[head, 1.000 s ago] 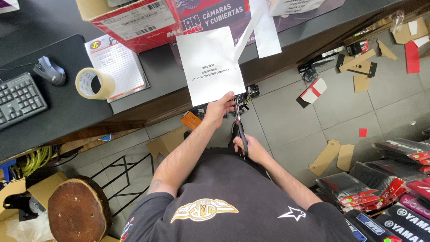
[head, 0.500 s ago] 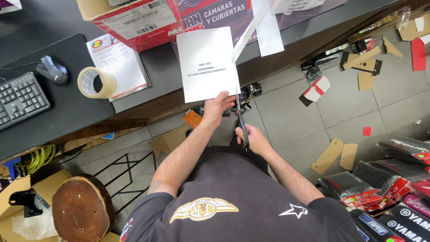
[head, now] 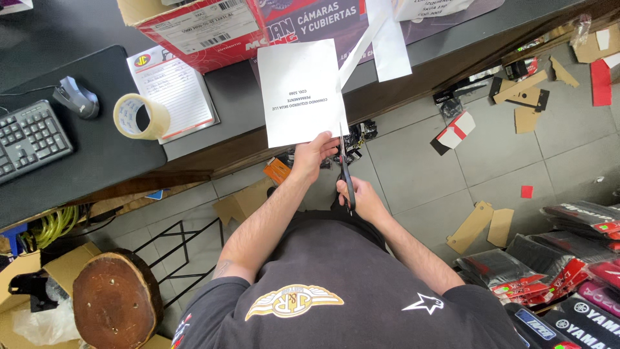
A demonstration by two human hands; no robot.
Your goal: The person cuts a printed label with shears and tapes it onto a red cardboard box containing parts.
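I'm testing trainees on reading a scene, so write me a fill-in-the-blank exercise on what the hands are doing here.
1. The left hand holds a white ____ by its lower edge.
2. The right hand works a pair of ____ along the sheet's right side.
3. A cut strip curls away at the sheet's upper ____ corner.
4. A tape roll lies on the desk beside a computer ____.

Missing words: sheet of paper; scissors; right; mouse

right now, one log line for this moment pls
left hand: holds paper sheet | right hand: scissors cutting sheet's right edge | strip hanging loose
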